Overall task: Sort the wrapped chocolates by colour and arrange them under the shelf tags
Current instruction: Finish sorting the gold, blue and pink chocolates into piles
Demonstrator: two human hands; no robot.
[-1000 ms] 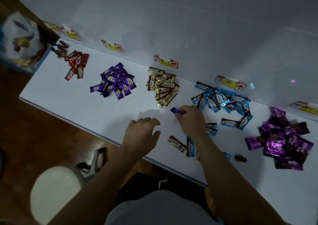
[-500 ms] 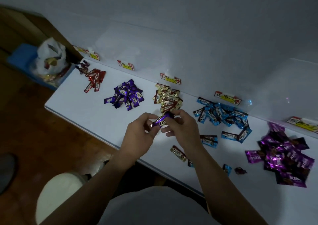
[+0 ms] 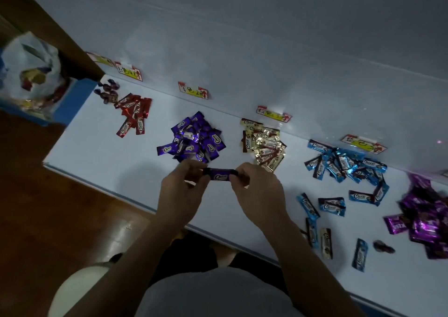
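A purple wrapped chocolate [image 3: 220,174] is held level above the white shelf [image 3: 101,154]. My left hand [image 3: 180,190] pinches its left end and my right hand [image 3: 257,193] pinches its right end. Just behind it lies the purple pile [image 3: 194,139] under a red-yellow tag [image 3: 193,90]. Further piles sit under their own tags: red [image 3: 133,113], gold [image 3: 264,144], blue [image 3: 344,164]. Loose blue and gold chocolates [image 3: 324,229] lie to the right of my right arm.
A magenta heap [image 3: 426,217] lies at the right edge. Small dark round sweets [image 3: 108,91] sit at the shelf's far left. A white plastic bag [image 3: 30,69] of sweets rests in a blue box on the left. Wooden floor runs below the shelf's front edge.
My right hand picked the purple chocolate off the shelf and my left hand came up to take its other end. The piece has turned level between both hands, in front of the purple pile.
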